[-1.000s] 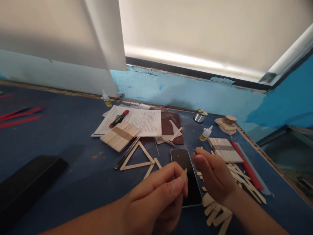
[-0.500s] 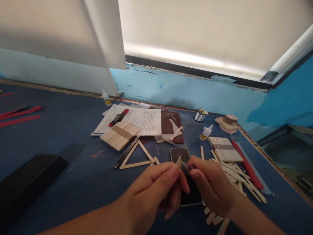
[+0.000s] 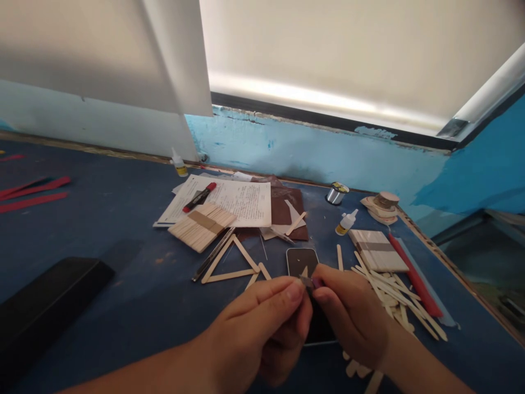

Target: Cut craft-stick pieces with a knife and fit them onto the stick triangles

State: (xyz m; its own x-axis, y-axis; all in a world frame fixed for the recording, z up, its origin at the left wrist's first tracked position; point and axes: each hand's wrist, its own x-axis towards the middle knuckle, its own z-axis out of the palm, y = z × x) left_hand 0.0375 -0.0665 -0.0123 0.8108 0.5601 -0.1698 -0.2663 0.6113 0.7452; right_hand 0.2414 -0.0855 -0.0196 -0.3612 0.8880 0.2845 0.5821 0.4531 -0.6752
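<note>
Two hands (image 3: 266,320) holding one pointed stick (image 3: 304,271), perhaps one blade (image 3: 307,282), two bottles (image 3: 346,223)

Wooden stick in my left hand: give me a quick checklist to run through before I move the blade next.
1. Wooden stick gripped in left hand: ok, its pointed tip shows above the fingers.
2. Blade held in right hand: ok.
3. Left thumb well away from the blade: not ok, they look very close.
4. Sharp edge facing away from the fingers: cannot tell, too small to see.
5. Phone out from under the hands: not ok.
6. Stick triangle off to the side: ok.
</note>
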